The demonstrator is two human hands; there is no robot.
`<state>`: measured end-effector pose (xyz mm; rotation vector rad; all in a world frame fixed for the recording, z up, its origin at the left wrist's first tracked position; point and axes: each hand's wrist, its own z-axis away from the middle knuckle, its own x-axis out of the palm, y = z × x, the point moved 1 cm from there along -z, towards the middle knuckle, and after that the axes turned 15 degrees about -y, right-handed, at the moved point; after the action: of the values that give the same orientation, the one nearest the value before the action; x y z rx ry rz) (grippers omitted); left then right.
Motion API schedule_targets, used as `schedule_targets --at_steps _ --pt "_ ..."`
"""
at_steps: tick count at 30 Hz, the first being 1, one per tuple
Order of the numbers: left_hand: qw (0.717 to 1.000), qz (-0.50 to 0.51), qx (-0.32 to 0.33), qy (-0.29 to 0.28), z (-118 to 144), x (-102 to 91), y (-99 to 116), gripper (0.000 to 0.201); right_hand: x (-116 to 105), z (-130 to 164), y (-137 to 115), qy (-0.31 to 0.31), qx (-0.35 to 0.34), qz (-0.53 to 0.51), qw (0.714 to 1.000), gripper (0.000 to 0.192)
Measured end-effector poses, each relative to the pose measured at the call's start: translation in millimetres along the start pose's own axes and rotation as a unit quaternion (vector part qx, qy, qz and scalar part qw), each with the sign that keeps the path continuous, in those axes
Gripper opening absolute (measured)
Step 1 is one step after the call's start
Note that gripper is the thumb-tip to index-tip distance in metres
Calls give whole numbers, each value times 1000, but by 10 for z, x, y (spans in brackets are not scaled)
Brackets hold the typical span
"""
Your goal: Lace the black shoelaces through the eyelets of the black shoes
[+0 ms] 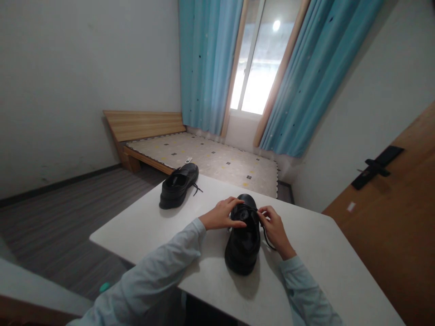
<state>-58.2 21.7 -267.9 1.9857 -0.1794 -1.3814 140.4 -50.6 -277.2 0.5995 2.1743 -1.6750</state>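
Note:
A black lace-up shoe stands on the white table in front of me, its heel toward me and its toe pointing away. My left hand grips the shoe's left side near the tongue, with the thumb over the opening and the fingers over the upper. At the right side of the lacing, my right hand pinches the black shoelace, part of which hangs down beside the shoe. The matching black shoe sits farther back on the left, a loose lace trailing from its right side.
The white table carries both shoes. Behind it is a bed with a patterned mattress and wooden headboard. Blue curtains flank a bright window. To the right is a wooden door with a black handle. A small green object lies at lower left.

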Motion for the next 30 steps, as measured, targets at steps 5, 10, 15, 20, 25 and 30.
schedule_targets --at_steps 5,10,15,20,25,30 --pt "1000 1 2 6 1 -7 11 69 0 -2 -61 25 -15 -1 1000 31" --pt "1000 -4 -3 2 0 -11 17 69 -22 -16 -100 20 -18 -43 999 28" --pt "1000 -9 -4 4 -5 -3 10 69 -54 -11 -113 11 -19 -108 994 29" --pt "1000 -3 -5 5 -7 0 5 68 -60 2 -106 16 -32 -159 987 32" --pt "1000 -3 -6 2 0 -19 35 68 -66 3 -114 10 -42 -173 984 25" --pt "1000 -11 -14 -5 0 -24 47 69 -100 1 -88 24 -44 -114 992 20"
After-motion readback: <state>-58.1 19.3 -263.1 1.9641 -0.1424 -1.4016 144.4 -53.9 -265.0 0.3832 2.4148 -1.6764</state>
